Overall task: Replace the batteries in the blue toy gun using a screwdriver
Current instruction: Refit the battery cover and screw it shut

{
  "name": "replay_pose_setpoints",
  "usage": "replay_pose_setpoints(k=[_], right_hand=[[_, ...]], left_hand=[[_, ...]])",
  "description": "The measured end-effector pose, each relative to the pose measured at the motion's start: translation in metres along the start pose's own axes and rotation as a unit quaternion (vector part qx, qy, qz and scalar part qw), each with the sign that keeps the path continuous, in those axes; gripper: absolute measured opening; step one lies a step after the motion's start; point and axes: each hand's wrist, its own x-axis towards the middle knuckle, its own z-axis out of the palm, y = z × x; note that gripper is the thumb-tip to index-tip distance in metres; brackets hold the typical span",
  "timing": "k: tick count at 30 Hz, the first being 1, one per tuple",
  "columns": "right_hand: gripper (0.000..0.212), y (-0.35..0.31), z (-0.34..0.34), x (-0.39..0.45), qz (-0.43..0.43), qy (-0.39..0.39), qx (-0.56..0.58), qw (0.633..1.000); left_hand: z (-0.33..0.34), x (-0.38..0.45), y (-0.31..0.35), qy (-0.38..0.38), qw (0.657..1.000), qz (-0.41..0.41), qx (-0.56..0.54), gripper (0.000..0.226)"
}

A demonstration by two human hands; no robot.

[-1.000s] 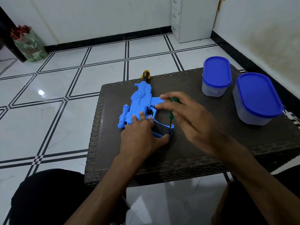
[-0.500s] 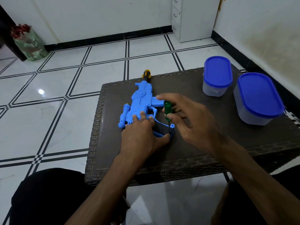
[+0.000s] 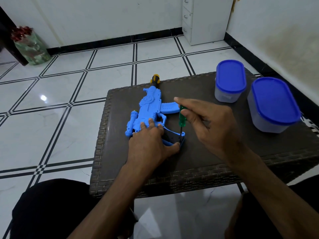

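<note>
Fingers of the left hand [image 3: 148, 144] lie flat and spread across the rear half of the blue toy gun [image 3: 150, 109], pressing it down, with the thumb stretched out along the near edge of the stock. Fingers of the right hand [image 3: 212, 125] curl around the green handle of a screwdriver [image 3: 182, 118], pinching it near the top, while the index finger points straight out toward the far edge of the table [image 3: 207, 163].

The screwdriver stands almost upright. Its thin dark shaft runs down to the end of the gun's stock, and the tip touches the blue plastic there, just beside the left thumb.

The toy gun lies flat on its side in the left half of the dark woven table, muzzle toward the far edge. Its yellow and black tip reaches that far edge. A curved magazine sticks out to the right, and a small scope sits on the left side.

Two clear containers with blue lids stand near the far right corner, the smaller container [image 3: 230, 81] farther away and the larger container [image 3: 274, 104] closer to the right edge, just beside each other.

Beyond the table lies a white tiled floor [image 3: 69, 94] with black lines.
</note>
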Motion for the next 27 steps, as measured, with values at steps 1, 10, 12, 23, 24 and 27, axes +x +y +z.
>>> replay_pose_setpoints(k=[1, 10, 12, 23, 24, 27], right_hand=[[0.033, -0.0011, 0.0000, 0.0015, 0.022, 0.000, 0.026, 0.999], [0.023, -0.0038, 0.0037, 0.0081, 0.033, -0.043, -0.021, 0.998], [0.022, -0.0052, 0.0047, 0.0074, 0.026, -0.040, -0.054, 0.997], [0.021, -0.0073, 0.0028, 0.0074, -0.012, -0.056, 0.012, 0.998], [0.018, -0.0056, 0.0019, 0.0084, -0.021, -0.051, 0.000, 0.998], [0.012, -0.0029, 0.0010, 0.0106, -0.015, -0.050, -0.023, 0.998]], left_hand=[[0.0001, 0.0000, -0.0003, 0.000, 1.000, -0.001, -0.001, 0.081], [0.0028, 0.0010, -0.0014, 0.007, 1.000, 0.001, 0.003, 0.080], [0.0039, 0.0013, -0.0017, 0.008, 1.000, 0.001, 0.001, 0.080], [0.0065, 0.0037, -0.0028, 0.005, 1.000, 0.000, 0.002, 0.082], [0.0064, 0.0037, -0.0028, 0.005, 1.000, -0.001, 0.004, 0.082], [0.0060, 0.0040, -0.0032, 0.005, 1.000, 0.001, 0.009, 0.081]])
